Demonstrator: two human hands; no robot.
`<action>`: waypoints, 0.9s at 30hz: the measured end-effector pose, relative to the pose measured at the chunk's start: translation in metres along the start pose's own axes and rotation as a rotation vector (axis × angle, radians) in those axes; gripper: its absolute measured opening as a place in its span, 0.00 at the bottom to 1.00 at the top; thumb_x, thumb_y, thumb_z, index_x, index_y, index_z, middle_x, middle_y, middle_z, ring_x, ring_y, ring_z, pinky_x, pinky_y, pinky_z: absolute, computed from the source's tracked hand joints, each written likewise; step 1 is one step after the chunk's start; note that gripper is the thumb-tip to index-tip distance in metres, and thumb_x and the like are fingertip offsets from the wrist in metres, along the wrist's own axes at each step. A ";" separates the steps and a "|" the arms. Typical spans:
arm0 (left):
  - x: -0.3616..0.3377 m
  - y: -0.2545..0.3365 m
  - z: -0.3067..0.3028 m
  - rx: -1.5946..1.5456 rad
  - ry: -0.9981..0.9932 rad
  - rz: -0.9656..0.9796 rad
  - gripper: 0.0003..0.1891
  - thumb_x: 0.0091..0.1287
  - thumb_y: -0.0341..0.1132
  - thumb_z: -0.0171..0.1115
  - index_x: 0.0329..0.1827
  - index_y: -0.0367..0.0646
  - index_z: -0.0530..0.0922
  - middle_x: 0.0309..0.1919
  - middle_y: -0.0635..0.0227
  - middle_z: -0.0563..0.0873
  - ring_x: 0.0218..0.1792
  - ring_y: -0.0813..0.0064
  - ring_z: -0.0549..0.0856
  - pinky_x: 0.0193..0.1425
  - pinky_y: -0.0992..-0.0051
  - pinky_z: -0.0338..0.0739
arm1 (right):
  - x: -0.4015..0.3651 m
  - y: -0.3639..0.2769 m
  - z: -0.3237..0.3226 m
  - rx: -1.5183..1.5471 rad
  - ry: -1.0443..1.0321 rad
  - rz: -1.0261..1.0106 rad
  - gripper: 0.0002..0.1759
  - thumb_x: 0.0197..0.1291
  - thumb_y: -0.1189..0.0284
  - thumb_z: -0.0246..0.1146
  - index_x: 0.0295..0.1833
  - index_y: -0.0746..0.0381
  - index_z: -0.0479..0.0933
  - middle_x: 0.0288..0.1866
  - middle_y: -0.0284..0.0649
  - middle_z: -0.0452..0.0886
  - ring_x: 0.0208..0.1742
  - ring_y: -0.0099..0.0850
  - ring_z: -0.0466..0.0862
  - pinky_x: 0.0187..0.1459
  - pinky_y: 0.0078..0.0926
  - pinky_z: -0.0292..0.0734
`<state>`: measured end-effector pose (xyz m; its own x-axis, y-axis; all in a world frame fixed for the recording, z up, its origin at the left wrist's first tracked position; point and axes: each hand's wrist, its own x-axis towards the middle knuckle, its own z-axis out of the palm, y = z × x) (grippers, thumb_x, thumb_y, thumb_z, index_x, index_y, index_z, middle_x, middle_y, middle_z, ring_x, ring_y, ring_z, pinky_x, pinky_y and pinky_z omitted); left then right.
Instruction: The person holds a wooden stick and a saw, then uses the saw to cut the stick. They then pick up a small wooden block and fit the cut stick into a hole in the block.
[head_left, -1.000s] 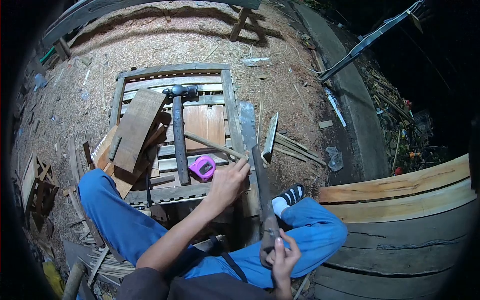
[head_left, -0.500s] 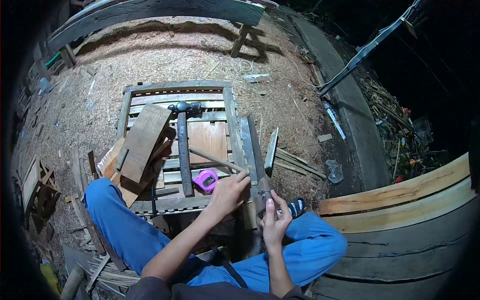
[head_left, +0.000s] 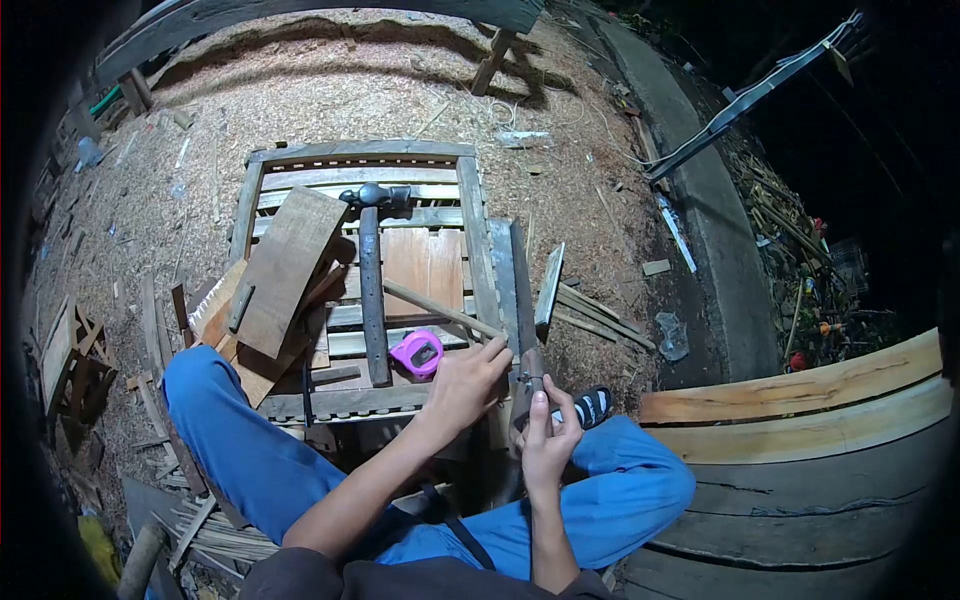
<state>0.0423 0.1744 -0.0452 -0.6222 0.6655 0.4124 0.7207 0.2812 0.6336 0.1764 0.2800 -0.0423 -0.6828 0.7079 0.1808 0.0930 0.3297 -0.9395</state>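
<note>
My left hand (head_left: 466, 386) is closed, its fingertips at the near end of a thin wooden stick (head_left: 440, 308) that slants over the slatted wooden frame (head_left: 477, 245). Close by on the right, my right hand (head_left: 549, 435) pinches a brown wooden handle-like piece (head_left: 534, 368) between thumb and fingers. Beyond that piece runs a long, flat grey blade-like strip (head_left: 510, 275) along the frame's right side; where the two meet is partly hidden. Just left of my left hand sits a pink tape measure (head_left: 418, 352). A hammer (head_left: 371, 290) lies lengthwise on the slats.
Stacked boards (head_left: 290, 270) lean over the frame's left part. Thin offcuts (head_left: 600, 315) and a short plank (head_left: 549, 285) lie to its right. Long planks (head_left: 800, 380) fill the lower right. Wood shavings cover the ground, and a heavy beam (head_left: 300, 15) crosses the back.
The view has tilted slightly, so the frame and tools appear a little higher. Both hands keep nearly the same hold, with the left shifted slightly right.
</note>
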 end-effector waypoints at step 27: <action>-0.002 -0.006 0.005 -0.055 0.027 -0.003 0.20 0.52 0.29 0.75 0.47 0.43 0.76 0.45 0.60 0.81 0.42 0.52 0.88 0.42 0.56 0.82 | 0.001 -0.041 -0.009 0.208 -0.005 0.248 0.16 0.79 0.70 0.61 0.66 0.65 0.80 0.33 0.34 0.84 0.15 0.13 0.68 0.14 0.18 0.60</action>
<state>0.0408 0.1750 -0.0526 -0.6331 0.6452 0.4277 0.7015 0.2445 0.6695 0.1785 0.2734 -0.0012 -0.6611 0.7477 -0.0623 0.1076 0.0123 -0.9941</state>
